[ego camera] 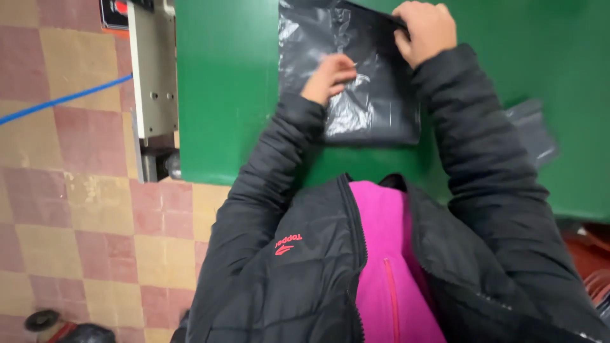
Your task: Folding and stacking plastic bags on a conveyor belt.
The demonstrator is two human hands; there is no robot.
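Observation:
A glossy black plastic bag lies flat on the green table, close to its near edge. My left hand rests on the bag's left middle, fingers bent and pressing the plastic. My right hand is closed on the bag's far right corner, pinching the edge. Both arms are in black padded jacket sleeves, and a pink top shows under the open jacket.
A grey metal machine stands at the table's left end, with a blue cable crossing the checkered tile floor. Another dark bag lies blurred on the table to the right. A small wheel sits on the floor, bottom left.

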